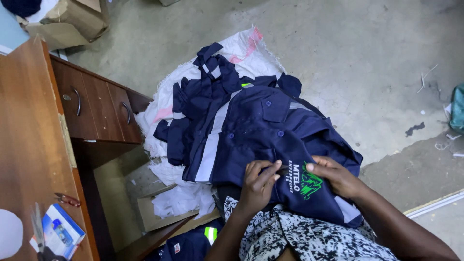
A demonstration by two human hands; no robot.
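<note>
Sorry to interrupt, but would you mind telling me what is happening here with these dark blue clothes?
A person has a navy work jacket spread over their lap. The left hand pinches the fabric beside an embroidered green and white emblem, possibly around a small tool, though that is hard to tell. The right hand presses the cloth flat on the emblem's other side. More navy garments lie piled on a white sack on the floor, beside a wooden desk.

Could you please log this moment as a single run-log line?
left hand: pinching jacket by logo | right hand: pressing jacket flat | pile: on white sack, floor | desk: left
</note>
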